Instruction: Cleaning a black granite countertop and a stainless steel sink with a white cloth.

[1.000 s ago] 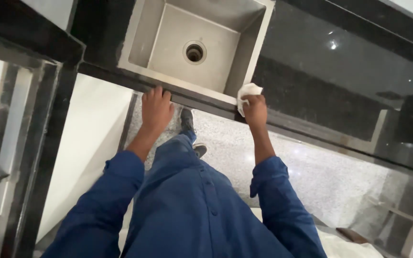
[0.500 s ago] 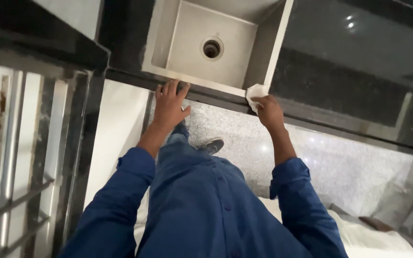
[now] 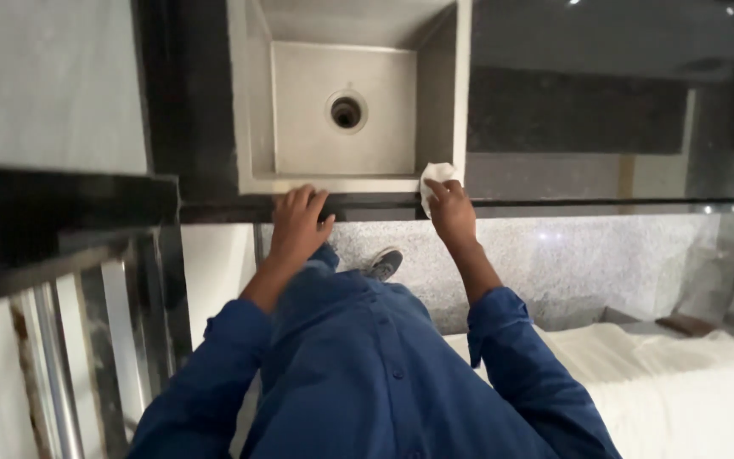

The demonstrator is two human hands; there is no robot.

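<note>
Your right hand (image 3: 450, 211) presses a white cloth (image 3: 437, 176) onto the sink (image 3: 252, 102) rim's near corner; your left hand (image 3: 297, 223) (empty, fingers spread) rests on the rim beside it.

Shirt (image 3: 367, 374): blue, long-sleeved, buttoned, filling the lower centre of the frame.
Shoe (image 3: 383, 263): grey, white sole, mid-frame.

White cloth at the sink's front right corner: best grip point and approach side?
Grip the bunched upper part of the white cloth, the part the right hand leaves uncovered. Come from above, on the basin side of the sink: the cloth drapes over the front rim, and the hand blocks the near side.
</note>
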